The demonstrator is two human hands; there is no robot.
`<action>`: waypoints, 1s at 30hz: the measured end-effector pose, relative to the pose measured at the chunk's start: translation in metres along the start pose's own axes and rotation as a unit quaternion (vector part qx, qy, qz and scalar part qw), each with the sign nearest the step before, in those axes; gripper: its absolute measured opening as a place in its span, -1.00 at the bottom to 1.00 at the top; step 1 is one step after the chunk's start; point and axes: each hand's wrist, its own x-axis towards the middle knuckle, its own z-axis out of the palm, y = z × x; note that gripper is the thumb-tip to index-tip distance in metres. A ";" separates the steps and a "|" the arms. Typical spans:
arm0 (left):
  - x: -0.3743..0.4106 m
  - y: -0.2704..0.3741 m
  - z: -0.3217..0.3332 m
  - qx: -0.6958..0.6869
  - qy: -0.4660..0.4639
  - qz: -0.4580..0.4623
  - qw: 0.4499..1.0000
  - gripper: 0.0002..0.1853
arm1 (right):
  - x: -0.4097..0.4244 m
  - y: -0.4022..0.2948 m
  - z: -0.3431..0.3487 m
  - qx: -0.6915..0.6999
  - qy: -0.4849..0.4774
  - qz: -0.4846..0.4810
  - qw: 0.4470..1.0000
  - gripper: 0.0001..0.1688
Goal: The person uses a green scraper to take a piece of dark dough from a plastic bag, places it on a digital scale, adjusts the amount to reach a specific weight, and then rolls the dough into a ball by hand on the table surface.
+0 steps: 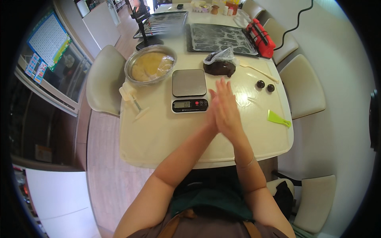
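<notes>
My left hand (212, 110) and my right hand (228, 111) are pressed palm to palm above the table, fingers pointing away from me. Whether anything lies between the palms is hidden. Just left of them stands a digital kitchen scale (189, 83) with a bare steel plate, its display lit. Beyond the fingertips sits a lump of dark brown paste or dough (218, 68), partly covered by clear plastic wrap (223, 55). To the right, two small dark balls, one nearer the wall (270, 87) and one beside it (260, 84), rest on the table.
A metal bowl of yellowish dough (151, 67) under plastic film stands at left, with a plastic plunger mould (134, 99) before it. A green scraper (278, 118) and a pale long-handled utensil (260, 73) lie at right. Baking trays (221, 38), a red box (262, 38) and a black stand (143, 32) are farther back.
</notes>
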 end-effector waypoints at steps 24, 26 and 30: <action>-0.001 0.015 0.018 0.029 -0.027 -0.069 0.997 -0.19 | 0.011 0.094 0.004 0.068 0.078 0.148 0.984 -0.21; 0.001 0.018 0.020 0.043 0.007 -0.036 0.998 -0.20 | -0.006 0.064 0.008 0.033 0.048 0.106 0.993 -0.25; 0.000 0.002 0.012 0.065 -0.057 -0.008 0.996 -0.23 | 0.010 0.038 -0.002 0.040 0.022 0.003 0.999 -0.29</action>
